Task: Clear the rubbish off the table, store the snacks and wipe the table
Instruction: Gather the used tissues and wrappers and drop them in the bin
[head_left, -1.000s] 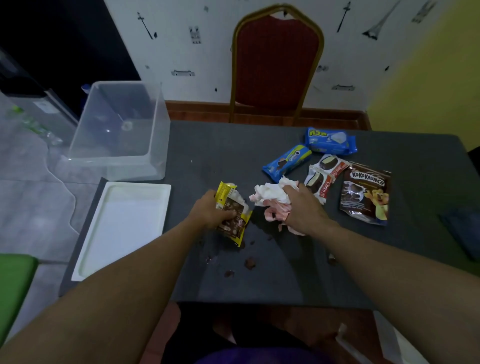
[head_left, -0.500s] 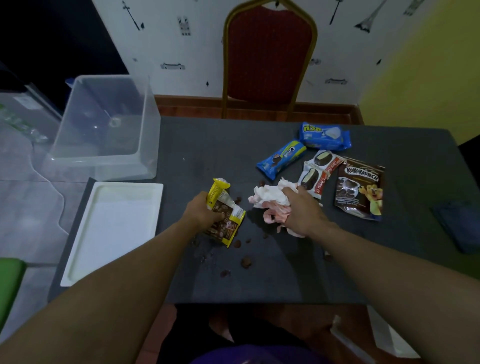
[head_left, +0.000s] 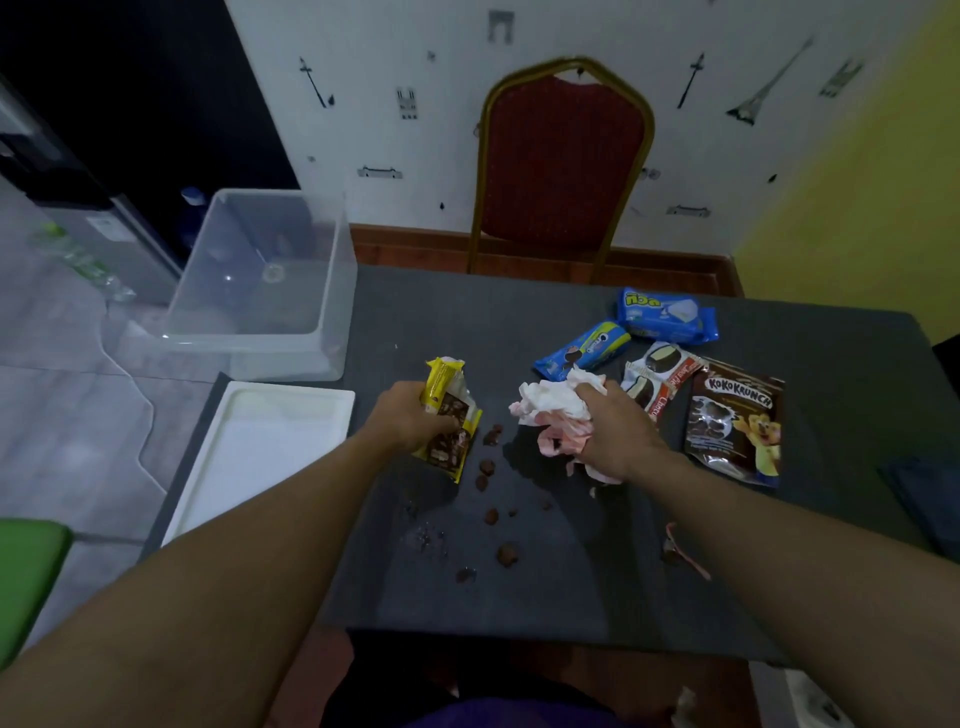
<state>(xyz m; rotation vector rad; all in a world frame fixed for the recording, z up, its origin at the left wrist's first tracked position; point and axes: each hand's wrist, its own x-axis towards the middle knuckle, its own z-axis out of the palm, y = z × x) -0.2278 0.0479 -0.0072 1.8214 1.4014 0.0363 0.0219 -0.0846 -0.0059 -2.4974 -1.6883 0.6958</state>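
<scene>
Head view, left hand (head_left: 410, 423) gripping yellow wrapper (head_left: 449, 418), right hand (head_left: 615, 434) clutching crumpled tissue (head_left: 553, 410), forearms outstretched

Open table (head_left: 457, 317) leads left to the bin (head_left: 332, 291) (snack packets (head_left: 667, 317) crowd the right).
</scene>
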